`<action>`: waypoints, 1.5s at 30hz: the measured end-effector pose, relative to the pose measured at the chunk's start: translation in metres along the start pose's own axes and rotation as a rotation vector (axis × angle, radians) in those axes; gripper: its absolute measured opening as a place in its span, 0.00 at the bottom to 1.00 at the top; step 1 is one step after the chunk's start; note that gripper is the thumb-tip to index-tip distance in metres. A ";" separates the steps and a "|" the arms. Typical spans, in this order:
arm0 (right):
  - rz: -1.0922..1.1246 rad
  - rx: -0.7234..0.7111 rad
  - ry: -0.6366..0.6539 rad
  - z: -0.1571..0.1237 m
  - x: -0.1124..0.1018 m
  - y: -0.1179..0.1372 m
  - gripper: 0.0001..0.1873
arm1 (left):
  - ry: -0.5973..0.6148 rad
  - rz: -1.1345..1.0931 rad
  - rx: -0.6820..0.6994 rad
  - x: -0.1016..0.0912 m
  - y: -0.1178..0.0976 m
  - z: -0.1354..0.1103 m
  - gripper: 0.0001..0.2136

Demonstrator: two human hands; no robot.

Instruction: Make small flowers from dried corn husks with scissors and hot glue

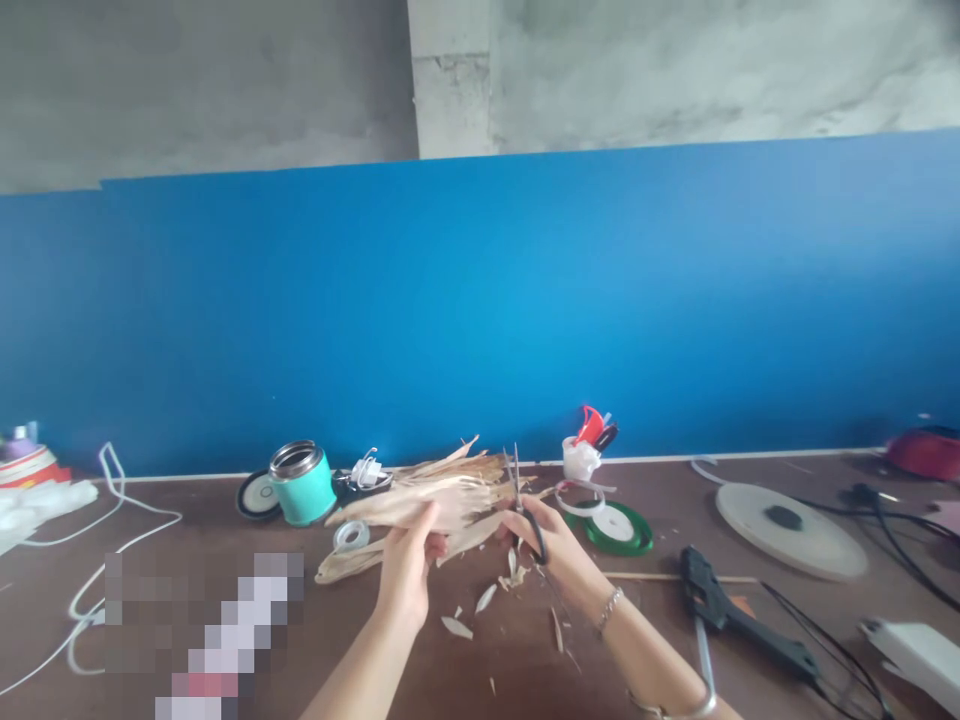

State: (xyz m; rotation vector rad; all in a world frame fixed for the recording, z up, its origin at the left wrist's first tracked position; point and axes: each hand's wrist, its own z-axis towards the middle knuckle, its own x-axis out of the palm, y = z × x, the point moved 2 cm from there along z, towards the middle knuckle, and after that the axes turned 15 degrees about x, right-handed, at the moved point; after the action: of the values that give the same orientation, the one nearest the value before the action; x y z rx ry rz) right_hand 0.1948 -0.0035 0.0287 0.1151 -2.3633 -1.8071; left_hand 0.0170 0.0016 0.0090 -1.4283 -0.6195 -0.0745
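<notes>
My left hand (pixel 409 560) is closed on a pale dried husk piece (pixel 442 505), holding it up above the brown table (pixel 225 540). My right hand (pixel 551 545) grips black-handled scissors (pixel 517 490), blades pointing up beside the husk. A pile of dried husks (pixel 450 480) lies behind both hands. Small cut scraps (pixel 487 598) lie scattered on the table below them.
A teal cup (pixel 302 483), a tape roll (pixel 350 535), a green ribbon spool (pixel 615 527), a white cup with red item (pixel 585 450), a black glue gun (pixel 735 615), a white round lid (pixel 787 520), cables (pixel 105 560) and a blue wall panel (pixel 525 300) surround the spot.
</notes>
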 end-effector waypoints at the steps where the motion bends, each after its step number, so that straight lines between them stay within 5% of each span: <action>1: -0.054 0.026 0.024 0.000 0.002 -0.002 0.21 | -0.100 -0.049 0.017 -0.001 -0.003 0.001 0.14; 5: -0.254 0.081 0.214 0.000 0.013 -0.013 0.21 | -0.315 -0.141 0.049 -0.002 -0.013 0.002 0.11; 10: -0.275 0.013 0.389 -0.001 0.025 -0.028 0.21 | -0.418 -0.167 0.014 -0.002 -0.014 -0.001 0.08; 26: -0.140 -0.045 0.235 -0.009 0.039 -0.024 0.23 | -0.252 -0.097 -0.097 0.011 0.001 -0.030 0.20; 45: -0.159 -0.033 0.085 -0.007 0.044 -0.029 0.17 | -0.273 -0.035 -0.049 0.007 0.001 -0.028 0.22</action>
State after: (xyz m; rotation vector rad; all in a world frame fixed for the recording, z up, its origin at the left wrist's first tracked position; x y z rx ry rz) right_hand 0.1518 -0.0245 0.0061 0.3786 -2.3233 -1.8688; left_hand 0.0334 -0.0226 0.0109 -1.4872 -0.8726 0.0798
